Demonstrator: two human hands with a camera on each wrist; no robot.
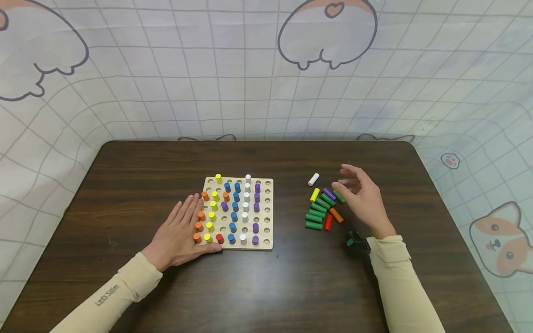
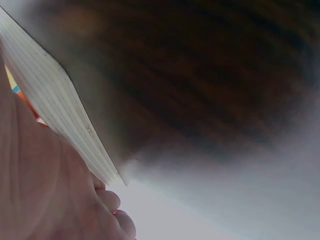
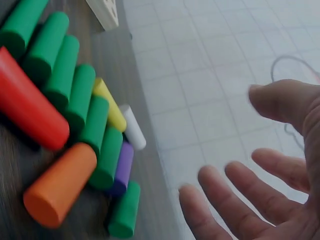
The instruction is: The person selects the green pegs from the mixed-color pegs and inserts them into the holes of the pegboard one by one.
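A square wooden pegboard (image 1: 269, 217) lies left of the table's middle, with orange, yellow, blue, white and purple pegs and one red peg (image 1: 219, 238) standing in its holes. My left hand (image 1: 176, 236) lies flat along the board's left edge, thumb at the near corner. To the right, my right hand (image 1: 364, 201) hovers beside a cluster of loose pegs, its fingers slightly bent and holding nothing. In that cluster are several green pegs (image 1: 313, 225), a red peg (image 3: 32, 102), an orange peg (image 3: 60, 185), a purple peg (image 3: 121, 170), a yellow peg (image 1: 314, 195) and a white peg (image 1: 313, 179).
The dark wooden table (image 1: 291, 291) reaches back to a white grid-patterned cloth (image 1: 250, 92) with cartoon animals. A small black device (image 1: 357, 241) sits under my right wrist. Bare tabletop separates the pegboard from the loose pegs.
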